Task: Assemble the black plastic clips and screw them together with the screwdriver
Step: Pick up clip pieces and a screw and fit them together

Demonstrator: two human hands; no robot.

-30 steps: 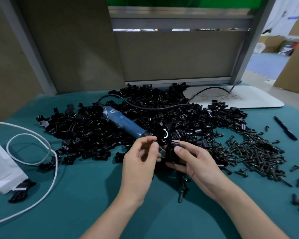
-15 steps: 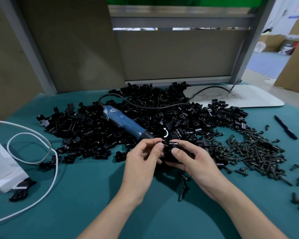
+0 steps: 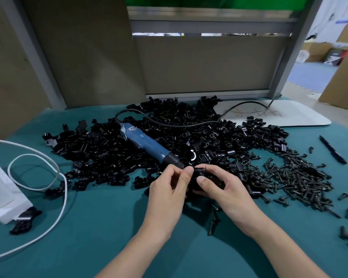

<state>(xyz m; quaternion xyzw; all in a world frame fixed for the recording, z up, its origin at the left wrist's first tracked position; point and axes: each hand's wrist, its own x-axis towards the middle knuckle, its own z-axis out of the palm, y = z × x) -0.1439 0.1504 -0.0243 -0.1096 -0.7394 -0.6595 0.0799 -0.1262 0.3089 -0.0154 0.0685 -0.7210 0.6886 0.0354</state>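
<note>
Both hands meet at the table's middle, just in front of a big heap of black plastic clips (image 3: 189,137). My right hand (image 3: 225,189) cups a black clip assembly (image 3: 199,174), thumb pressed on top. My left hand (image 3: 167,189) pinches at the left end of that same assembly with thumb and forefinger; whether a screw sits between the fingertips is hidden. A blue electric screwdriver (image 3: 147,145) lies on the heap, its black tip pointing at my fingers. A pile of black screws (image 3: 301,181) spreads to the right.
The teal table (image 3: 100,227) holds a white box (image 3: 2,195) and white cable (image 3: 54,177) at left, a white board (image 3: 289,115) at back right, a black pen (image 3: 332,150) at right, and loose screws (image 3: 214,219) under my right wrist. Grey partition panels stand behind.
My two hands have closed together around the clip assembly; the left fingertips have moved right onto its end. The screwdriver has not moved.
</note>
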